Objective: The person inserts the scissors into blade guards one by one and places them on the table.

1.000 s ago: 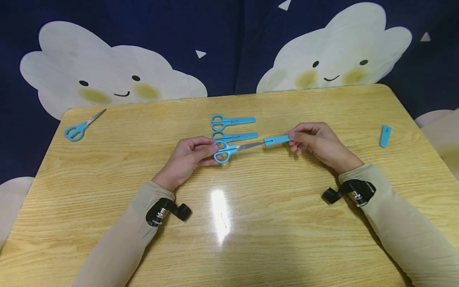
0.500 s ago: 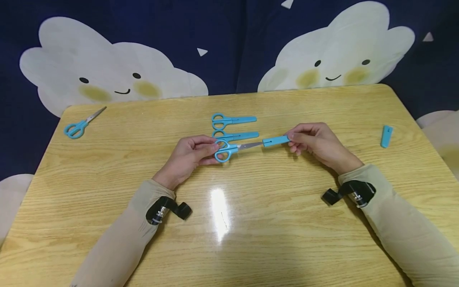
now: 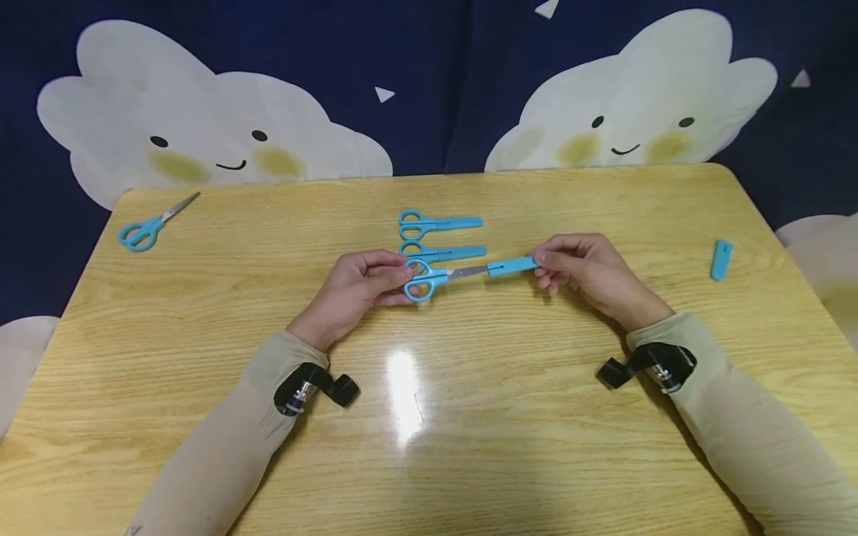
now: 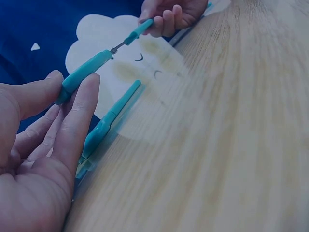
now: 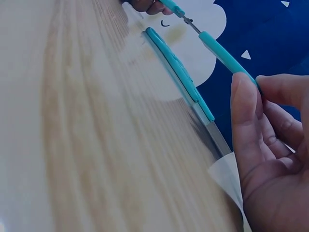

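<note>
My left hand pinches the blue handles of a pair of scissors between thumb and fingers, blades pointing right. With thumb and fingertips, my right hand holds the far end of a blue blade cover. The blade tips are inside the cover's mouth, and a length of bare metal shows between cover and handles. Both wrist views show the scissors and cover in line, raised off the table. Just behind lie two covered scissors, a nearer pair and a farther pair.
An uncovered pair of blue scissors lies at the table's far left, blades toward the back. A loose blue cover lies near the right edge. Behind the wooden table hangs a dark blue cloth with cloud faces.
The right hand and cover have moved slightly left toward the scissors. More of the blades is now inside the cover, and less bare metal shows. The left hand keeps its grip.
</note>
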`<state>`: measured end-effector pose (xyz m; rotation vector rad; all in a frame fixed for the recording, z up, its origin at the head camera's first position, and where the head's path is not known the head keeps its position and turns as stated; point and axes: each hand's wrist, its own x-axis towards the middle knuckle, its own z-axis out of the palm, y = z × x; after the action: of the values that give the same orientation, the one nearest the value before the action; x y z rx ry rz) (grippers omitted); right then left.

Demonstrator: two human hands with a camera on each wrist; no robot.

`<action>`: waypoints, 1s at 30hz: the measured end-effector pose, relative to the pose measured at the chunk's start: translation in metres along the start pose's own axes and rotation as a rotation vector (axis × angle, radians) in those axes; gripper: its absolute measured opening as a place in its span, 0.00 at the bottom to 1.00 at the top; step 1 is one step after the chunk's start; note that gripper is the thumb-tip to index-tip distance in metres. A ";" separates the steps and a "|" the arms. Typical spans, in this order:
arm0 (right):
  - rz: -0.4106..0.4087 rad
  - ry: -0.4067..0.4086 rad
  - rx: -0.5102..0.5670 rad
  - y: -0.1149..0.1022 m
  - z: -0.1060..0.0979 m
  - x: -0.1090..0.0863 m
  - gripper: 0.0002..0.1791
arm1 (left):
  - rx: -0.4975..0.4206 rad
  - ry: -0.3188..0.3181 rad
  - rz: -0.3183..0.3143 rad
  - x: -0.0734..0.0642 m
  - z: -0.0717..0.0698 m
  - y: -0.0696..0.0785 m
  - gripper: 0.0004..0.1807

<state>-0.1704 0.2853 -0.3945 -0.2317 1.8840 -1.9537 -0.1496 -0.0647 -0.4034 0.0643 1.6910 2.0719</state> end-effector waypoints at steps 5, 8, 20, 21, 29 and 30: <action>0.007 -0.008 0.023 0.002 0.004 0.002 0.10 | -0.007 0.004 -0.003 0.001 -0.001 -0.001 0.15; 0.000 -0.018 0.047 0.003 0.006 0.003 0.09 | -0.016 0.008 -0.003 0.000 0.000 0.000 0.16; 0.012 -0.005 0.001 0.003 0.015 0.005 0.10 | -0.003 0.012 -0.007 -0.001 0.003 0.002 0.16; 0.013 -0.002 -0.009 0.003 0.015 0.006 0.10 | 0.001 0.012 -0.007 -0.001 0.003 0.002 0.16; 0.027 -0.006 -0.074 0.003 0.023 0.009 0.14 | 0.000 0.006 -0.003 -0.001 0.002 0.002 0.16; 0.027 -0.006 -0.079 0.003 0.024 0.009 0.15 | 0.000 0.004 -0.002 -0.001 0.002 0.002 0.15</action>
<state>-0.1686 0.2597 -0.3970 -0.2338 1.9521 -1.8610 -0.1489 -0.0640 -0.4007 0.0592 1.6930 2.0716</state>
